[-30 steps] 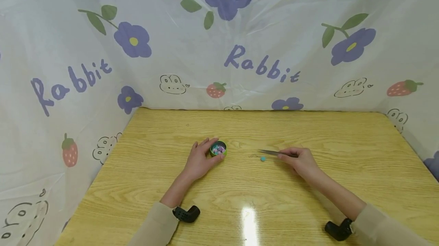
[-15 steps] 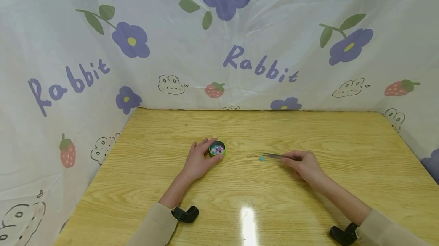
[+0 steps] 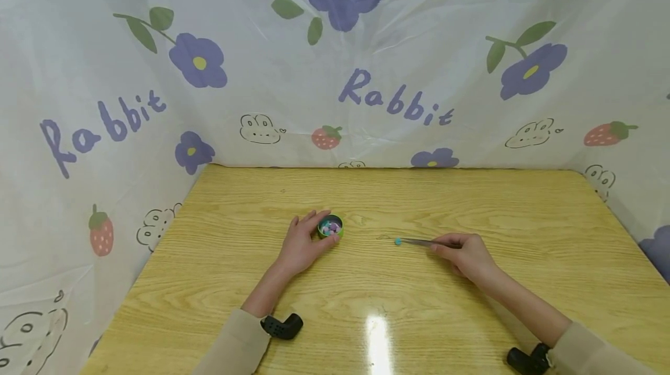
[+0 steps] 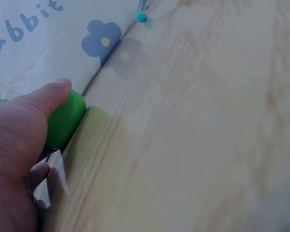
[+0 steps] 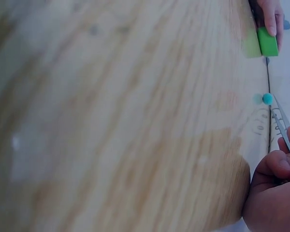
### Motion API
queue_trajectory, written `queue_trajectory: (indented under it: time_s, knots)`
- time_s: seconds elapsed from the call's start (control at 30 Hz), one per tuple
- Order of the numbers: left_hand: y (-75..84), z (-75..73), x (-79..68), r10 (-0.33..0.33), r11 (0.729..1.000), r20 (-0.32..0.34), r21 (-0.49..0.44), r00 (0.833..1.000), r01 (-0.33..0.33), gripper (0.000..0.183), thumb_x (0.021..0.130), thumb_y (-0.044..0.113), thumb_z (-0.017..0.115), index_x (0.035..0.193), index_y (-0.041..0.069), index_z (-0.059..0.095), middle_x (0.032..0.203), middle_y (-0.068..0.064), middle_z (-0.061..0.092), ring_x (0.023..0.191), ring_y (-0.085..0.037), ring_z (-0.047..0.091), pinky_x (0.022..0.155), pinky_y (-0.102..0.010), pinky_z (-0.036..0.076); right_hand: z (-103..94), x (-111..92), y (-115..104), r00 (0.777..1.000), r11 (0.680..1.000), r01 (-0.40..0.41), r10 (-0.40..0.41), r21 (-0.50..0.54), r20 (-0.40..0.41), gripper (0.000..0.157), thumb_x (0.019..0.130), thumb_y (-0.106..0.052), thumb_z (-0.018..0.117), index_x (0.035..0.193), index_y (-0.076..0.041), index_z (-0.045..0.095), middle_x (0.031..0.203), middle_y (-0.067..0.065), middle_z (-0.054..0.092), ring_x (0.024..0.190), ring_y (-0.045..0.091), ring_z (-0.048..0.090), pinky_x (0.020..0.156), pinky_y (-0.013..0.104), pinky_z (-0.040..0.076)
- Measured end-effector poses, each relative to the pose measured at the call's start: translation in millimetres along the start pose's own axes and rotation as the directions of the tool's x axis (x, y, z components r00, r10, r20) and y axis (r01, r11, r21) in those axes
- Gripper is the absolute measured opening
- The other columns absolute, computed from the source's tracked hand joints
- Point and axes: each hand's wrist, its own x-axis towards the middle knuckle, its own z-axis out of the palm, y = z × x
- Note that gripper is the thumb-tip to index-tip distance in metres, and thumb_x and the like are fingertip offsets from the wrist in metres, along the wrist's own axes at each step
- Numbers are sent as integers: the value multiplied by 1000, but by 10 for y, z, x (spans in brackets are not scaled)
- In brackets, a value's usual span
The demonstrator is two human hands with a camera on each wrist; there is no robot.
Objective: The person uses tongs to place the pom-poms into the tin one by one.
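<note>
In the head view, my left hand (image 3: pixel 303 247) holds a small round green tin (image 3: pixel 342 232) on the table, thumb at the near side and fingers at the far side. Its outer wall (image 4: pixel 70 118) shows bright green in the left wrist view. Inside lie several small purple, pink, white and turquoise beads (image 3: pixel 333 228). My right hand (image 3: pixel 468 256) pinches metal tweezers (image 3: pixel 421 242), their tips pointing left. At those tips sits a single turquoise bead (image 3: pixel 398 242) on the tabletop. The right wrist view has the tweezer prongs (image 5: pixel 282 125) spread apart, close beside the round bead (image 5: pixel 267 99).
A wood-grain table (image 3: pixel 335 293) stretches around both hands. White cloth (image 3: pixel 293 72) printed with flowers, strawberries and rabbits hangs along its back and sides. Each wrist carries a black camera mount, such as the left one (image 3: pixel 282 327).
My right hand has brought the tweezers down toward the near side, so their tips moved from above the turquoise bead to right at it. The left hand stays on the tin.
</note>
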Motion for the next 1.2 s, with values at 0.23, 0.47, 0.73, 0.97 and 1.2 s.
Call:
queue_trajectory:
  time_s: [0.23, 0.47, 0.73, 0.97, 1.2]
  knots:
    - [10, -3, -8, 2, 1000, -1, -3, 1000, -2, 65, 93, 34, 78, 149, 9, 55, 148, -22, 53, 146, -38, 39, 122, -61, 10, 11, 7, 0, 1000, 1000, -3, 3, -15, -1, 30, 97, -15, 72, 117, 7, 71, 58, -2, 48, 41, 7, 28, 40, 24, 28]
    - [6, -2, -14, 1, 1000, -4, -10, 1000, -1, 64, 93, 34, 78, 149, 9, 56, 148, -22, 53, 146, -39, 38, 122, -61, 9, 33, 14, 2, 1000, 998, 6, -7, -59, -15, 26, 98, -12, 71, 115, 7, 73, 54, -3, 45, 42, 7, 30, 41, 24, 30]
    - [17, -13, -22, -4, 1000, 3, -9, 1000, 4, 66, 93, 34, 78, 150, 9, 55, 149, -22, 52, 146, -38, 37, 123, -60, 9, 56, 4, -12, 999, 996, 39, -42, -75, -32, 23, 98, -11, 71, 112, 8, 73, 52, -3, 43, 42, 9, 31, 41, 24, 31]
    - [24, -34, -29, -26, 1000, 14, -13, 1000, 26, 66, 93, 34, 78, 151, 11, 54, 150, -22, 51, 148, -37, 36, 123, -58, 8, 50, 46, -86, 997, 997, 59, -62, -59, -39, 26, 99, -12, 69, 115, 9, 72, 59, 2, 52, 42, 9, 30, 41, 26, 31]
    - [30, -23, -23, -30, 999, 18, -14, 999, 30, 66, 94, 34, 77, 151, 12, 53, 152, -21, 50, 148, -36, 35, 124, -57, 7, 71, 116, -207, 995, 991, 95, -98, -89, -35, 27, 100, -15, 69, 115, 8, 72, 60, 2, 49, 43, 10, 32, 42, 28, 33]
